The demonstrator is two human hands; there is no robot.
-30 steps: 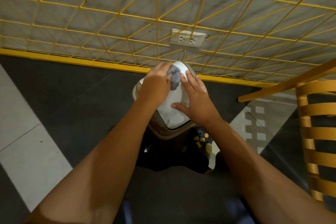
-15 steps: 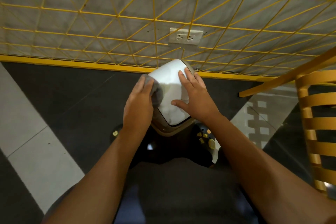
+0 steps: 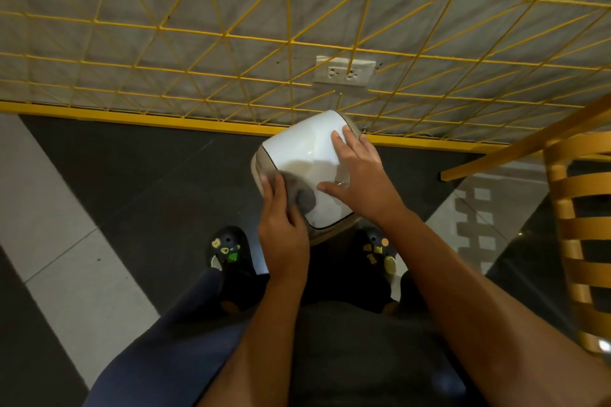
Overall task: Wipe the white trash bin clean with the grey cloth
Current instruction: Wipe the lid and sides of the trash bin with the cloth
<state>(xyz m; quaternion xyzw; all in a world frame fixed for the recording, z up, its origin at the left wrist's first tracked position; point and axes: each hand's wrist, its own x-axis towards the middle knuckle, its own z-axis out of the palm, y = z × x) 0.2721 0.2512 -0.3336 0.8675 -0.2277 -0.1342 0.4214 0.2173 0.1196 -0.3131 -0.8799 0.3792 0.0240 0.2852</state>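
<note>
The white trash bin [image 3: 302, 150] stands on the dark floor just in front of the yellow wall grid, seen from above with its glossy white lid facing me. My left hand [image 3: 281, 228] presses the grey cloth [image 3: 302, 195] against the lid's near left part; the cloth is blurred. My right hand [image 3: 358, 175] lies flat on the right side of the lid, fingers spread, with nothing in it. The bin's body below the lid is mostly hidden by my hands and arms.
A yellow wire grid [image 3: 287, 43] covers the grey wall, with a white socket plate [image 3: 344, 71] above the bin. A yellow slatted chair [image 3: 575, 225] stands at the right. My feet in dark clogs [image 3: 228, 249] flank the bin.
My left hand has dragged the cloth from the lid's far top, down its left side, to the near left part. The right hand has stayed on the lid.
</note>
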